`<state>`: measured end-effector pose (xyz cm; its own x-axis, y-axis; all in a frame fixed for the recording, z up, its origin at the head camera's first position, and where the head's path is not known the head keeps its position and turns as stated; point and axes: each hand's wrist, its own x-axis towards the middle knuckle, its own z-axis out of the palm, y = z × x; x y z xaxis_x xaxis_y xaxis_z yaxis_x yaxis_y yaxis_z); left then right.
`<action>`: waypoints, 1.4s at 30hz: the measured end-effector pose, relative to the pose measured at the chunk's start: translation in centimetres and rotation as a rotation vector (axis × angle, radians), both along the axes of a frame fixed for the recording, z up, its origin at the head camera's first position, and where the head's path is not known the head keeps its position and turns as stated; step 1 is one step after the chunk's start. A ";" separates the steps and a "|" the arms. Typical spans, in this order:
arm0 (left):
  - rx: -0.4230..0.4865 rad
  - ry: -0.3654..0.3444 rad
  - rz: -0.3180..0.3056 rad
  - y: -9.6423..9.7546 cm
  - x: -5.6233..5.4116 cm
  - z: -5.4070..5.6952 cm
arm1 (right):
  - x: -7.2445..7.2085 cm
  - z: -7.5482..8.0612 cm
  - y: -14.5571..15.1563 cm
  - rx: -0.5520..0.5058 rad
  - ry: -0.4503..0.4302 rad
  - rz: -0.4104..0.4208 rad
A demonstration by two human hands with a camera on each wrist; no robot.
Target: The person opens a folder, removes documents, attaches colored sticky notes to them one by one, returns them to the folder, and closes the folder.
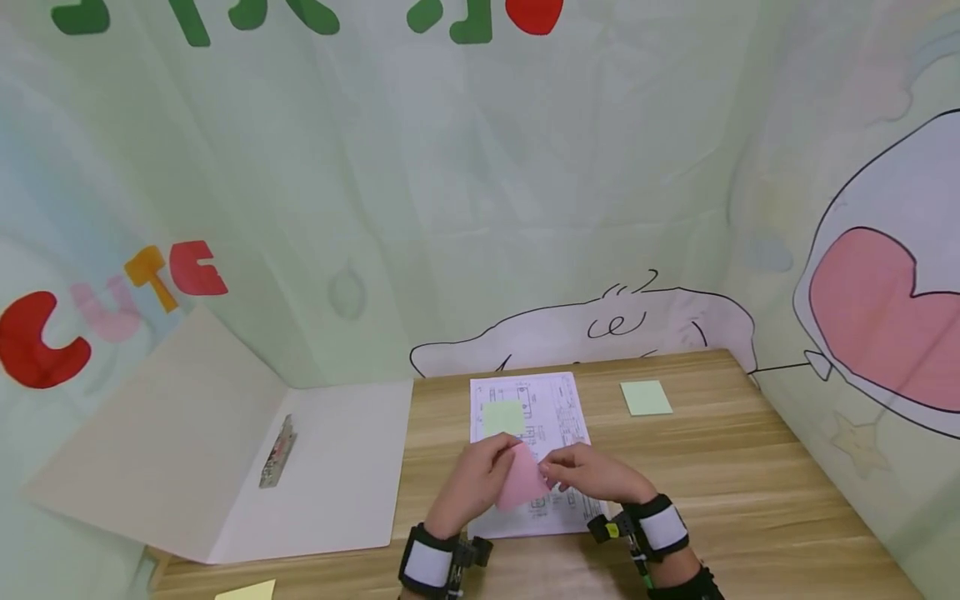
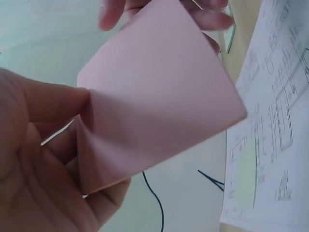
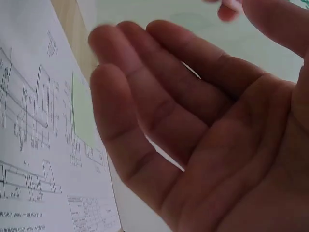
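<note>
Pinching hand: one left hand [image 1: 474, 479], its thumb and fingers holding a pink note by one edge.
Other hand: one right hand [image 1: 592, 473], fingers loosely curved and thumb apart, at the note's 3 o'clock; I cannot tell whether it touches.
Pink note: one [image 1: 522, 483], raised over the printed sheet.
Printed sheet: one [image 1: 558, 425], lying on the worktop [image 1: 712, 517].
Green notes: two; one on the sheet [image 1: 504, 415] toward 12 o'clock from the pink, another note [image 1: 647, 398] at 2.
Folder: one [image 1: 341, 483], spread wide at 9 o'clock, bearing one metal clip [image 1: 278, 454].
Yellow note: one [image 1: 251, 592], partly visible, at 8 o'clock.
</note>
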<state>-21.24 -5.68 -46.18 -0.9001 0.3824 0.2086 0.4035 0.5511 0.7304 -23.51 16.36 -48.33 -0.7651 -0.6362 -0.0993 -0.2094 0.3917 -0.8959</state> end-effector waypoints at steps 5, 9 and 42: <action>0.070 0.027 0.033 0.8 -0.5 -0.5 | 0.0 -0.2 -0.1 -0.021 -0.019 0.035; 0.083 0.085 0.093 1.1 -0.7 -0.9 | -0.2 -0.2 -0.2 -0.016 0.014 0.006; -0.361 0.293 0.013 2.2 0.3 -1.7 | -0.5 -0.8 0.1 -0.109 -0.009 -0.220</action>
